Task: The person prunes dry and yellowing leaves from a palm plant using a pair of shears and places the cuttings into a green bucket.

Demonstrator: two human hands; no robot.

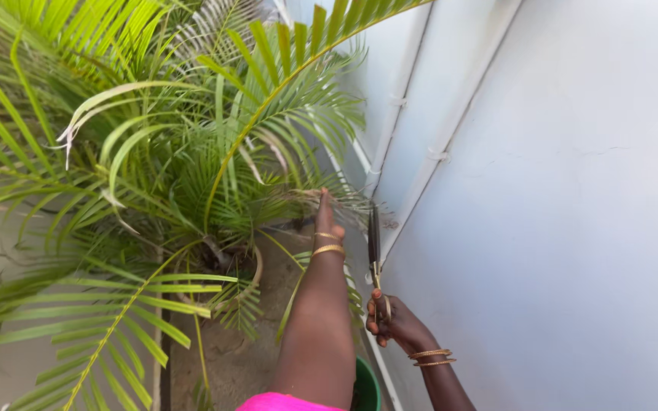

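While the left hand (324, 213) reaches flat-fingered into the palm fronds (298, 190) by the wall (573, 190), the right hand (391, 318) grips upright shears (374, 243); blades that close could nick fingers.

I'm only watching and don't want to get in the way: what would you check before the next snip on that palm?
1. Shears gripped by the right hand: ok.
2. Blades shut or open: cannot tell, they look closed.
3. Left hand on the drooping frond, apart from the blades: ok.
4. Blades on the frond: not ok, they stand beside it, near the white wall.
5. Pipes on the wall away from the blades: ok.
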